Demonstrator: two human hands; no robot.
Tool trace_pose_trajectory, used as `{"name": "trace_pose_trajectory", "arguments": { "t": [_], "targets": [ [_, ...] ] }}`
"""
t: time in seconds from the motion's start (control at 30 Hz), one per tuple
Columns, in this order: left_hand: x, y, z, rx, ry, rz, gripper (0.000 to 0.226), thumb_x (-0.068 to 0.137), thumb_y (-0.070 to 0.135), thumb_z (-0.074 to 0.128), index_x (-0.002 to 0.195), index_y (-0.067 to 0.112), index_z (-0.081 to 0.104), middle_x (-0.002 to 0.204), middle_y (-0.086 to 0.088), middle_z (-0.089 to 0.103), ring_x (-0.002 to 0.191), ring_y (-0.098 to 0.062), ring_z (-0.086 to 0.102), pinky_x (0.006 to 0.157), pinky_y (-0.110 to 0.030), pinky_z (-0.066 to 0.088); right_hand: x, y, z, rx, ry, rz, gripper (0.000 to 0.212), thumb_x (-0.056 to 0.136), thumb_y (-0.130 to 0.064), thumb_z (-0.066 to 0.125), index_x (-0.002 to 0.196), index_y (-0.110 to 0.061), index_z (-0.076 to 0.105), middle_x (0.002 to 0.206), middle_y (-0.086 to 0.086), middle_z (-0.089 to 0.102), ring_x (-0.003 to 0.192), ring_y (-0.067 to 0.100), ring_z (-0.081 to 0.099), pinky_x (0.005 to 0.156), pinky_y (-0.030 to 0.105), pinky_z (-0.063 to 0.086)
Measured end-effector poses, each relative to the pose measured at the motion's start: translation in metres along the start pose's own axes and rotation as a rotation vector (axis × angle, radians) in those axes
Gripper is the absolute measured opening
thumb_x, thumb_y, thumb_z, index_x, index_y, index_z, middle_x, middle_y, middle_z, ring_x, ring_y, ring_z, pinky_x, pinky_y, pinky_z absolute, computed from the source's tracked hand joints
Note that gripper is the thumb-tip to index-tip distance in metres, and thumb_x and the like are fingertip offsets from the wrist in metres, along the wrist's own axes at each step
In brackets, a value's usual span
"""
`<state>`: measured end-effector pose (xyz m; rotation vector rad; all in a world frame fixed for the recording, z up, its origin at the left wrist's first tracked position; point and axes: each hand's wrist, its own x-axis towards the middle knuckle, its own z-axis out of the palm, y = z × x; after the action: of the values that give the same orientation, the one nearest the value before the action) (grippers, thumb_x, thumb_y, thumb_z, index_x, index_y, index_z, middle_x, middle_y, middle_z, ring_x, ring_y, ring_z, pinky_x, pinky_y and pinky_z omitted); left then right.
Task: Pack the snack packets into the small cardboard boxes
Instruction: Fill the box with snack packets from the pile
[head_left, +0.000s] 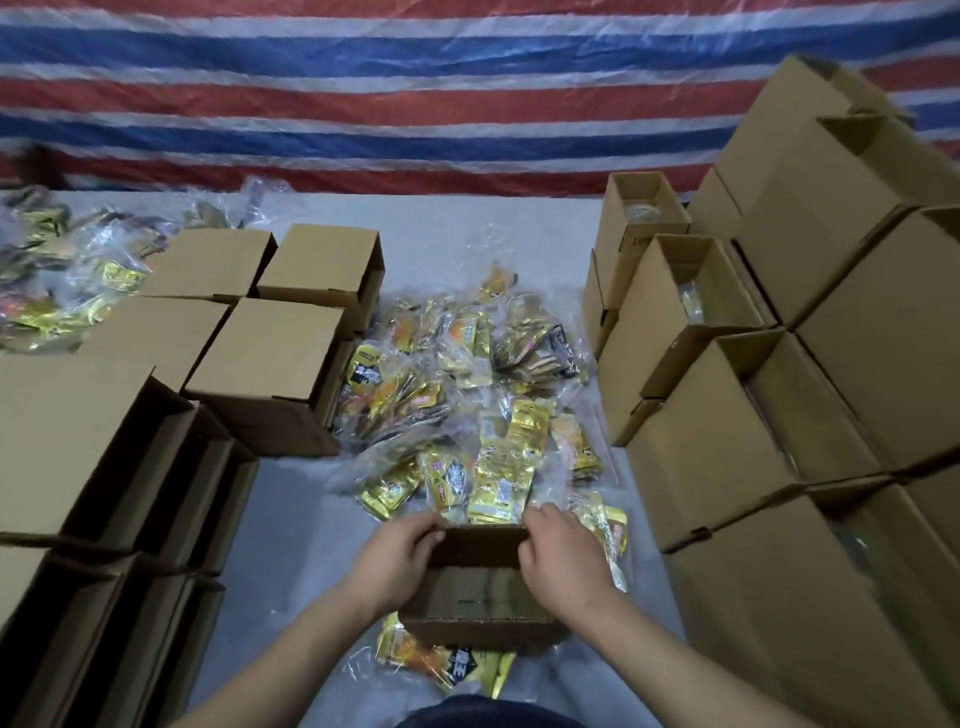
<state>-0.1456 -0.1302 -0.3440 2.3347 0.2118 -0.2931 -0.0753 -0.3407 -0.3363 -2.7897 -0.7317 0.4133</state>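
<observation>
striped tarp hangs behind a grey tabletop (291, 519) where the left hand (397, 558) and right hand (558, 558) grip the small box (480, 587), seemingly by its flaps, beside heaped snack packets (467, 405); slippery packets underneath could tip it.

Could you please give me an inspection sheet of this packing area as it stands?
Surface: pale grey sheet.
Job's things: loose pile of packets in the middle; small open box in front of it; packets under its near edge.
Clutter: bagged packets far left.
Grips: left hand and right hand hold the box's top corners.
Cables: nothing seen.
Surroundings: empty boxes left; stacked boxes right; striped tarp behind.
</observation>
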Motion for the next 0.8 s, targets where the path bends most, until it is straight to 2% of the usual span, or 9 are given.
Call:
{"name": "trace_pose_trajectory", "arguments": {
  "t": [0.13, 0.27, 0.33, 0.4, 0.5, 0.6, 0.7, 0.73, 0.8],
  "targets": [
    [0.0, 0.009, -0.007, 0.052, -0.086, 0.012, 0.029, 0.1, 0.046, 0.046, 0.095, 0.025, 0.064, 0.089, 0.01, 0.063, 0.083, -0.007, 0.058, 0.075, -0.03, 0.048, -0.003, -0.001, 0.0, -0.009, -0.005, 0.02, 0.021, 0.094, -0.022, 0.043, 0.11, -0.017, 0.056, 0.106, 0.004, 0.056, 0.097, 0.025, 0.054, 0.081, 0.039, 0.043],
    [0.026, 0.025, -0.014, -0.013, 0.004, -0.102, 0.049, 0.101, 0.054, 0.032, 0.076, 0.022, 0.06, 0.069, 0.006, 0.06, 0.068, -0.012, 0.058, 0.057, -0.028, 0.037, -0.005, 0.001, -0.006, 0.016, -0.005, 0.006, 0.021, 0.095, -0.02, 0.043, 0.109, -0.014, 0.056, 0.106, 0.006, 0.057, 0.097, 0.028, 0.055, 0.084, 0.041, 0.043],
    [0.055, 0.032, -0.006, 0.07, -0.033, -0.122, 0.042, 0.102, 0.047, 0.039, 0.085, 0.017, 0.062, 0.077, -0.001, 0.065, 0.075, -0.022, 0.062, 0.06, -0.029, 0.042, -0.007, 0.002, -0.005, 0.023, -0.005, 0.002, 0.023, 0.094, -0.02, 0.043, 0.111, -0.014, 0.057, 0.105, 0.007, 0.057, 0.097, 0.029, 0.055, 0.087, 0.043, 0.044],
    [0.086, 0.038, 0.009, 0.117, -0.1, -0.179, 0.038, 0.102, 0.043, 0.044, 0.111, 0.012, 0.064, 0.104, -0.01, 0.069, 0.094, -0.027, 0.063, 0.075, -0.031, 0.047, -0.009, 0.001, -0.004, 0.033, -0.006, 0.006, 0.025, 0.094, -0.023, 0.042, 0.111, -0.013, 0.058, 0.104, 0.007, 0.058, 0.096, 0.029, 0.055, 0.089, 0.043, 0.044],
    [0.125, 0.043, 0.036, 0.17, -0.242, -0.328, 0.059, 0.099, 0.041, 0.049, 0.142, 0.001, 0.044, 0.135, -0.018, 0.057, 0.121, -0.033, 0.055, 0.093, -0.034, 0.045, -0.011, -0.002, -0.003, 0.074, 0.015, 0.037, 0.032, 0.092, -0.034, 0.038, 0.104, -0.014, 0.06, 0.1, 0.005, 0.058, 0.094, 0.028, 0.055, 0.084, 0.041, 0.044],
    [0.153, 0.042, 0.057, 0.277, -0.303, -0.385, 0.072, 0.093, 0.045, 0.057, 0.142, -0.004, 0.037, 0.131, -0.02, 0.057, 0.118, -0.035, 0.056, 0.093, -0.037, 0.047, -0.009, -0.004, -0.006, 0.104, 0.022, 0.052, 0.056, 0.089, -0.052, 0.028, 0.107, -0.013, 0.063, 0.101, 0.005, 0.061, 0.092, 0.028, 0.057, 0.081, 0.042, 0.048],
    [0.171, 0.041, 0.071, 0.423, -0.276, -0.368, 0.097, 0.081, 0.068, 0.061, 0.139, -0.005, 0.037, 0.116, -0.017, 0.062, 0.111, -0.032, 0.061, 0.093, -0.036, 0.049, -0.005, 0.0, -0.012, 0.161, 0.014, 0.075, 0.063, 0.088, -0.058, 0.024, 0.107, -0.013, 0.065, 0.102, 0.006, 0.062, 0.094, 0.029, 0.059, 0.083, 0.043, 0.049],
    [0.176, 0.04, 0.075, 0.501, -0.287, -0.36, 0.106, 0.076, 0.076, 0.059, 0.14, -0.005, 0.036, 0.117, -0.017, 0.06, 0.112, -0.031, 0.06, 0.091, -0.035, 0.05, -0.003, 0.003, -0.013, 0.196, 0.024, 0.089, 0.063, 0.089, -0.057, 0.025, 0.105, -0.012, 0.066, 0.101, 0.007, 0.063, 0.094, 0.029, 0.059, 0.082, 0.043, 0.049],
    [0.185, 0.038, 0.083, 0.629, -0.332, -0.356, 0.121, 0.074, 0.083, 0.054, 0.15, -0.006, 0.023, 0.145, -0.022, 0.041, 0.129, -0.033, 0.048, 0.097, -0.037, 0.048, 0.001, 0.01, -0.017, 0.282, 0.033, 0.122, 0.057, 0.092, -0.053, 0.029, 0.102, -0.01, 0.067, 0.101, 0.007, 0.063, 0.095, 0.029, 0.06, 0.083, 0.043, 0.049]
  ]
}}
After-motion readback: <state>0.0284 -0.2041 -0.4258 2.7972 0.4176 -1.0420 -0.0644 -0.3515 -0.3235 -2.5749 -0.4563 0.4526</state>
